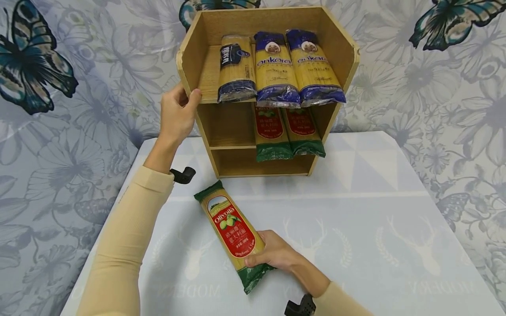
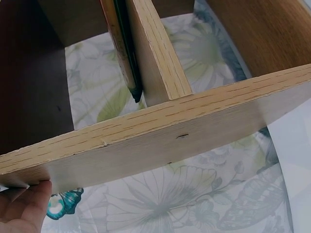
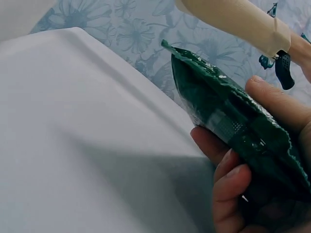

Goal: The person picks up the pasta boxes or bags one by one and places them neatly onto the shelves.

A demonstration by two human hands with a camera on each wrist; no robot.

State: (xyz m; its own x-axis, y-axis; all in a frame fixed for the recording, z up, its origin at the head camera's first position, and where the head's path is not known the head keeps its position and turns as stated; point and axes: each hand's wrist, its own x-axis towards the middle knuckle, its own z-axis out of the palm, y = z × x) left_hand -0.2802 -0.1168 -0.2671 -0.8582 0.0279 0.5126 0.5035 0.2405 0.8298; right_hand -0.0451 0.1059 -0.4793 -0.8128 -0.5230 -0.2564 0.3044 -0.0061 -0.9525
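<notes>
My right hand (image 1: 276, 252) grips the lower end of a spaghetti pack (image 1: 233, 224), yellow with a red Olivoila label and green ends. The pack slants above the table, its front turned up. Up close in the right wrist view, fingers and thumb close round the green end of the pack (image 3: 233, 116). On the left, my left hand (image 1: 178, 112) holds the side edge of a wooden shelf (image 1: 205, 79), thumb at the front. The left wrist view shows that hand (image 2: 26, 208) against the side panel (image 2: 146, 155). Its other fingers are partly hidden.
The upper shelf bears two blue-and-yellow Ankara pasta packs (image 1: 274, 70) and another pasta pack with a dark label (image 1: 236, 70) to their left. Below them, two green-ended Olivoila packs (image 1: 272, 131) lie on the right side. A pale patterned cloth covers the table (image 1: 375, 228).
</notes>
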